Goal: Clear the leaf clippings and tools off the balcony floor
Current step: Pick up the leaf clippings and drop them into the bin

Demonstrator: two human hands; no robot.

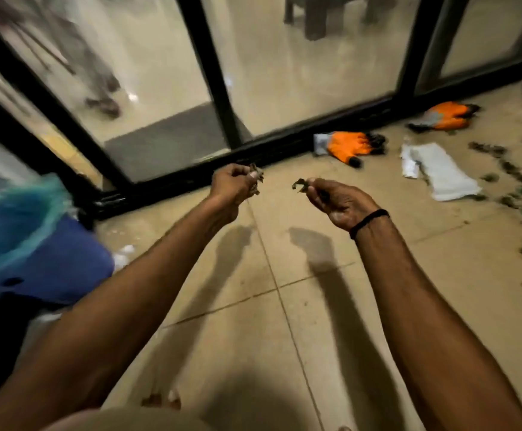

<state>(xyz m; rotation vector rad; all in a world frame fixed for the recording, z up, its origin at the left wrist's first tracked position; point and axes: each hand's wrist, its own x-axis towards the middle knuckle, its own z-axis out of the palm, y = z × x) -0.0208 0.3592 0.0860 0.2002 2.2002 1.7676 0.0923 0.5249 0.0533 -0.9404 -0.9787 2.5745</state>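
I see leaf clippings (255, 179) bunched in the left hand (231, 186), fingers curled around them, and a smaller sprig (300, 185) pinched in the right hand (343, 203). The 2 hands hang apart above the tiled floor (284, 306). Scattered clippings (502, 168) lie at far right beside a white cloth (443, 172). A near orange glove (349, 146) and a far orange glove (446, 115) lie by the black door track (269, 147). A blurred blue bag (20, 219) sits left.
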